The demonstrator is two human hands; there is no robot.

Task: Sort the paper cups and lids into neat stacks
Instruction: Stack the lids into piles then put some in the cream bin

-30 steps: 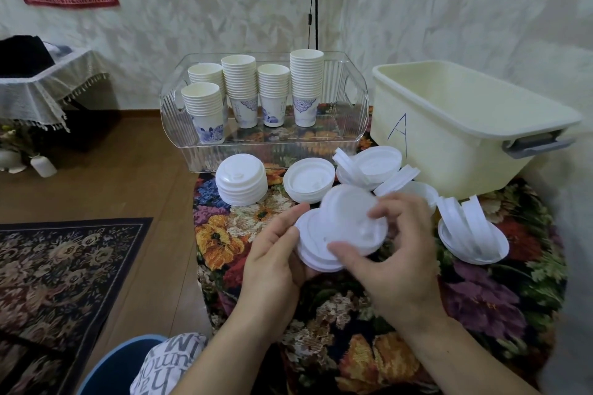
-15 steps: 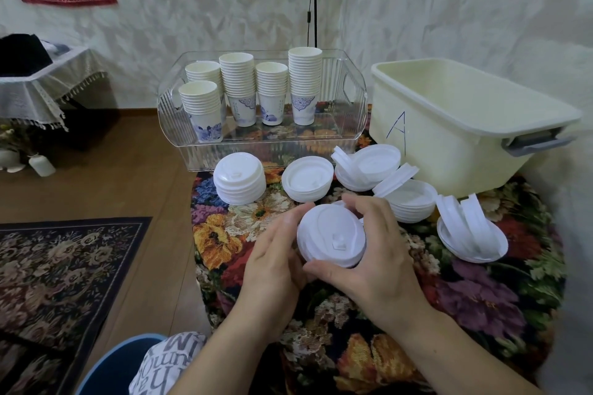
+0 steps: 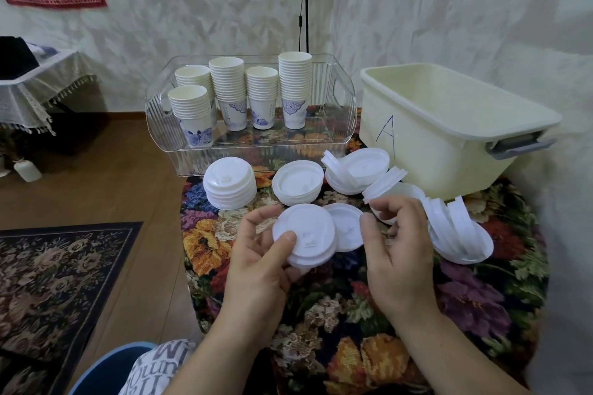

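My left hand [image 3: 261,261] grips a small stack of white lids [image 3: 306,234] held above the flowered cloth. Just right of that stack lies a single white lid [image 3: 348,228] on the cloth. My right hand [image 3: 396,248] hovers beside it with fingers curled and apart, holding nothing. A neat dome-up lid stack [image 3: 229,184] and an upturned lid stack [image 3: 298,181] stand behind. Messy lid piles sit at the back right [image 3: 359,170] and far right [image 3: 459,234]. Several stacks of paper cups [image 3: 244,96] stand in the clear tray [image 3: 256,151].
A cream plastic bin marked "A" [image 3: 449,125] stands at the back right of the round table [image 3: 353,314]. Wooden floor and a dark patterned rug [image 3: 57,282] lie to the left. A cloth-covered side table [image 3: 32,86] is at the far left.
My right hand has let go of the lid stack and drawn off to the right. The stack now rests in my left hand alone, and a single lid shows beside it.
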